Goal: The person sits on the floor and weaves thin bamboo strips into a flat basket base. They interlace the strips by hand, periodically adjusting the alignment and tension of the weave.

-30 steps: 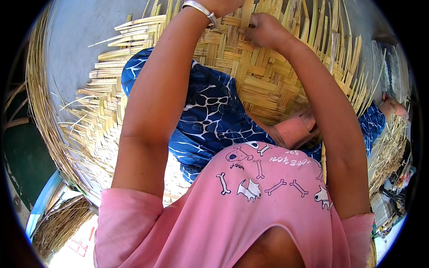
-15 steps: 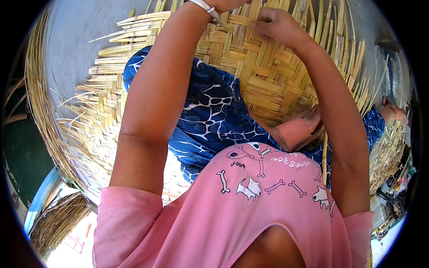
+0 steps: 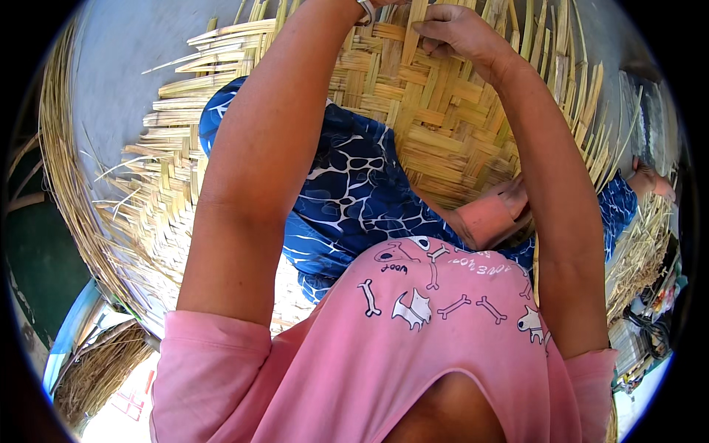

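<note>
Woven mat (image 3: 454, 122), you say; where is it?

It spreads across the upper middle of the frame and runs down toward the left, with my blue patterned trousers (image 3: 351, 173) over part of it. Loose ends stick out at upper left and upper right.

And your right hand?

My right hand (image 3: 461, 33) is at the top of the frame, thumb and fingers drawn close together beside an upright flat strip (image 3: 409, 48). I can't tell whether they grip it.

What about the left?

My left hand (image 3: 385, 2) is mostly cut off by the top edge, so I can't tell how its fingers stand. A silvery bracelet (image 3: 366, 10) circles that wrist.

Anything around you?

Long thin stalks (image 3: 60, 140) curve down the left side, beside grey floor (image 3: 118, 88).
</note>
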`<act>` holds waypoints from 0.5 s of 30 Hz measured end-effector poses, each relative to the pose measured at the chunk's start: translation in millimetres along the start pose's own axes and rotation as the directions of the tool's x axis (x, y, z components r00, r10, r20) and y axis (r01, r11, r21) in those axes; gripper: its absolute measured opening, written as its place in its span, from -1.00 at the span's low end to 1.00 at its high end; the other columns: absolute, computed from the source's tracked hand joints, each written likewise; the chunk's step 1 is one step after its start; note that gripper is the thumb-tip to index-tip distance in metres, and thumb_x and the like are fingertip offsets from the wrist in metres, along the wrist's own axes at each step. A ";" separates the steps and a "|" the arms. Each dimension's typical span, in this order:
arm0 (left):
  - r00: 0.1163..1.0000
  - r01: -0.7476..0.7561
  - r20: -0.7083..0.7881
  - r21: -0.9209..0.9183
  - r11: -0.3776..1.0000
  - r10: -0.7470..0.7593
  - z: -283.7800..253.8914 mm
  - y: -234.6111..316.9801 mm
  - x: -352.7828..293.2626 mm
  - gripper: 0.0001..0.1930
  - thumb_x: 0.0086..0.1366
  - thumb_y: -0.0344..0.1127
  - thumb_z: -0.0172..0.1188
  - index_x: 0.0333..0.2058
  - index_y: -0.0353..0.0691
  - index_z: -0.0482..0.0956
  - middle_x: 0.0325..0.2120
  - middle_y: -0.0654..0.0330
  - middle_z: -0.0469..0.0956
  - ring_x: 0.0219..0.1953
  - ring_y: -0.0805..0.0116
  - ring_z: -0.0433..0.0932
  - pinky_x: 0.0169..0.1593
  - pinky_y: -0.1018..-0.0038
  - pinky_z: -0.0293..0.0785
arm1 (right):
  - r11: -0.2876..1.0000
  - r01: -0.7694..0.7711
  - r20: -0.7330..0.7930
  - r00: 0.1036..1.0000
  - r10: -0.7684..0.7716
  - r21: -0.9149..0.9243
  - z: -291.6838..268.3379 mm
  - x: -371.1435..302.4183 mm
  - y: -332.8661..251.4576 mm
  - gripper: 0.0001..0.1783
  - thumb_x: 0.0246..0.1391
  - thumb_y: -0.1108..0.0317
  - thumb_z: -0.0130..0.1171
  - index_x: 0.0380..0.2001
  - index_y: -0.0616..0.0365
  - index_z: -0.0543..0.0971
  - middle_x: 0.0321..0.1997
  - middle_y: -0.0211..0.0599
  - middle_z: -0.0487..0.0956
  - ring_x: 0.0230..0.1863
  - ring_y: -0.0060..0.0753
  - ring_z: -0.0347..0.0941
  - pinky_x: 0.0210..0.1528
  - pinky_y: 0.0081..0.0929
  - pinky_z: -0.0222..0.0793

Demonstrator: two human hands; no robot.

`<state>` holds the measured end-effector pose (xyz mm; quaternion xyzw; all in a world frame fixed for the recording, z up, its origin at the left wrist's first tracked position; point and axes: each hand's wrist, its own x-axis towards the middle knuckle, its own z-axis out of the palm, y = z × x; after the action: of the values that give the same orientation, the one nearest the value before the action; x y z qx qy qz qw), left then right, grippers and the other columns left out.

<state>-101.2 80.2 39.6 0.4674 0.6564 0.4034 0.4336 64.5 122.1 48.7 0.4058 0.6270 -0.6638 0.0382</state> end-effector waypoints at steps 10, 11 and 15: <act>0.999 0.018 0.032 -0.070 0.997 -0.016 -0.8 -7.0 2.7 -0.81 0.20 -0.29 0.21 -0.49 -0.31 0.55 -0.67 0.30 0.46 -0.63 0.53 0.38 -0.54 0.55 0.33 | 0.984 0.121 -0.081 0.988 -0.132 -0.128 9.4 16.0 16.5 -0.85 0.04 0.36 0.18 -0.34 0.18 0.62 -0.56 -0.48 0.52 -0.57 -0.60 0.37 -0.51 -0.58 0.31; 1.000 0.017 0.023 -0.049 0.999 -0.016 -3.0 -6.6 -1.5 -0.81 0.20 -0.29 0.21 -0.49 -0.30 0.55 -0.67 0.30 0.46 -0.63 0.53 0.38 -0.54 0.55 0.33 | 0.980 0.134 -0.095 0.984 -0.149 -0.145 13.0 15.8 16.6 -0.86 0.04 0.37 0.18 -0.33 0.16 0.62 -0.56 -0.49 0.52 -0.58 -0.60 0.37 -0.51 -0.58 0.31; 0.998 0.047 0.052 -0.054 0.997 -0.045 2.4 -5.0 1.1 -0.77 0.20 -0.23 0.20 -0.46 -0.31 0.56 -0.64 0.27 0.49 -0.61 0.52 0.40 -0.51 0.52 0.37 | 0.955 0.156 -0.166 0.965 -0.202 -0.252 9.8 13.2 24.8 -0.83 0.03 0.33 0.20 -0.30 0.10 0.63 -0.57 -0.48 0.52 -0.58 -0.58 0.37 -0.50 -0.55 0.32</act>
<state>-100.4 80.4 34.0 0.4502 0.6443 0.3993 0.4720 64.8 114.5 19.9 0.4012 0.7369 -0.5431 -0.0341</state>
